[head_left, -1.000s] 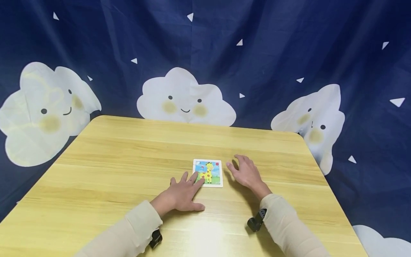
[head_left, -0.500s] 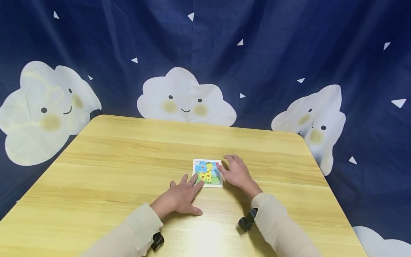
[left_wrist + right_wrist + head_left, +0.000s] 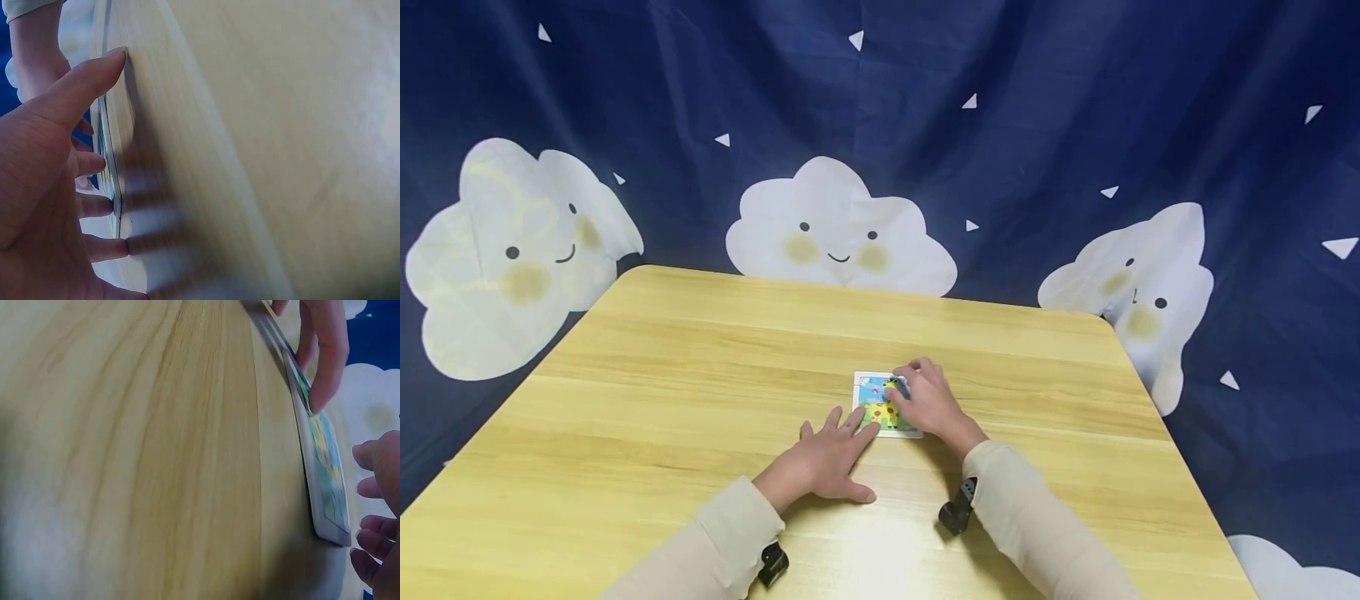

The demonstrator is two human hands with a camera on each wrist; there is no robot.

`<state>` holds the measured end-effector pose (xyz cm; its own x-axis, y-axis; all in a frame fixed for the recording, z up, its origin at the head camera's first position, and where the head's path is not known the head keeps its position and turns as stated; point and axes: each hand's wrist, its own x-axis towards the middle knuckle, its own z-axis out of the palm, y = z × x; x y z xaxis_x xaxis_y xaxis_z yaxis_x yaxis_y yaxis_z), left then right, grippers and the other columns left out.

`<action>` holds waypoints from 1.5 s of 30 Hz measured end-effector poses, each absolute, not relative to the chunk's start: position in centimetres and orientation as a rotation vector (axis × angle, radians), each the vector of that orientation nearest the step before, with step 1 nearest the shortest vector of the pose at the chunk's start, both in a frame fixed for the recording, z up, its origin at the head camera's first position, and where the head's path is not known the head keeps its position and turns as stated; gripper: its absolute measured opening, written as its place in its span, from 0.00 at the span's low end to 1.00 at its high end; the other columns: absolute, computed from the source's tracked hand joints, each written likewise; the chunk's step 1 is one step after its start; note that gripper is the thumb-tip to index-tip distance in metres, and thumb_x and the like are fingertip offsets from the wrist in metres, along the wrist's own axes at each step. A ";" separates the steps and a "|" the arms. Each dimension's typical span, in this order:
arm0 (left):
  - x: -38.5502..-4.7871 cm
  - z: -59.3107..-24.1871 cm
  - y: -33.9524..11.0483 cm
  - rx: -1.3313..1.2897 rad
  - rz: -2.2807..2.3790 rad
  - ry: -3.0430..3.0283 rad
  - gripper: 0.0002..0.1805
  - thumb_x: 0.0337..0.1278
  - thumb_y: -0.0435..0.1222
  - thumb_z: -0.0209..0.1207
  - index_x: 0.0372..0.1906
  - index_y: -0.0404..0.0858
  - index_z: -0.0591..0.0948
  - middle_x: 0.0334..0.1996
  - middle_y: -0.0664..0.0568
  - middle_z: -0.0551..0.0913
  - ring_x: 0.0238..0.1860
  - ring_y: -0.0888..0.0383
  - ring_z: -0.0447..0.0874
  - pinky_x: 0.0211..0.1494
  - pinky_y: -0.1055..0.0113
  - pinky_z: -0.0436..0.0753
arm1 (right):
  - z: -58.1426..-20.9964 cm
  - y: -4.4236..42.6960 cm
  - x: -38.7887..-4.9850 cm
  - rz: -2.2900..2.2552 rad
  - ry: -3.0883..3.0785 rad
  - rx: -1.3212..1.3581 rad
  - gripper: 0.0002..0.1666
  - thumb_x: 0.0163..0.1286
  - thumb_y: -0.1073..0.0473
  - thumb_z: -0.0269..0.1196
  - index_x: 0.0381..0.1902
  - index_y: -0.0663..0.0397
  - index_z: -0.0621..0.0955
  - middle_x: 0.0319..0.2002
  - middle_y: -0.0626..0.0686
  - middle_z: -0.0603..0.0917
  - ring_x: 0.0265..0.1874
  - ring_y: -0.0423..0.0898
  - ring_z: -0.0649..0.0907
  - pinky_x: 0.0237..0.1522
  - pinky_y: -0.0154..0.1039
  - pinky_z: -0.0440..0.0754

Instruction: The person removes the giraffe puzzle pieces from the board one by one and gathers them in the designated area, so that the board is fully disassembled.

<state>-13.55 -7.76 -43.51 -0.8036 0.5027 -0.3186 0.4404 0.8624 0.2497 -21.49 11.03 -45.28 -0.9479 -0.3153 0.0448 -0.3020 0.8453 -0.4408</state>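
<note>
A square picture board (image 3: 877, 412) with a white frame and a yellow giraffe lies flat on the table. My left hand (image 3: 827, 460) is spread, its fingertips resting on the board's lower left corner, as the right wrist view of the board (image 3: 326, 472) also shows. Above the board's right side is my right hand (image 3: 931, 400), with bent fingers and the thumb over the giraffe; whether it touches the picture is not clear. Its fingers (image 3: 378, 540) grip nothing in the right wrist view. From the left wrist, the left palm (image 3: 31, 175) hides most of the board.
The light wooden table (image 3: 700, 333) extends around the board on all sides. Behind it hangs a dark blue curtain (image 3: 1037, 125) with smiling clouds. Black cameras sit at both wrists, the right camera (image 3: 957, 510) close above the tabletop.
My right hand has moved left from beside the board to over its right part, covering the red dot in its corner. The left hand and the board have stayed nearly in place.
</note>
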 end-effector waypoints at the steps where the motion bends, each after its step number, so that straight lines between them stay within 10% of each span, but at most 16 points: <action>1: -13.5 -43.5 -7.8 0.701 0.232 2.660 0.53 0.41 0.67 0.60 0.73 0.47 0.58 0.74 0.44 0.52 0.70 0.34 0.51 0.55 0.27 0.61 | -45.3 10.8 -21.5 -0.700 2.987 -0.507 0.25 0.67 0.46 0.58 0.56 0.54 0.78 0.58 0.60 0.72 0.56 0.57 0.70 0.57 0.52 0.69; 45: -13.5 -43.3 -7.7 0.715 0.192 2.661 0.53 0.43 0.68 0.59 0.73 0.47 0.57 0.75 0.45 0.50 0.71 0.37 0.50 0.56 0.28 0.61 | -45.7 8.3 -22.7 -0.672 2.900 -0.521 0.23 0.66 0.46 0.59 0.54 0.49 0.79 0.48 0.54 0.73 0.45 0.49 0.71 0.48 0.46 0.72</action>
<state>-13.52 -7.73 -43.34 -0.7997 0.5068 -0.3219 0.4552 0.8614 0.2251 -22.66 8.29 -45.72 -0.9335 -0.3564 -0.0383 -0.3032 0.8422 -0.4459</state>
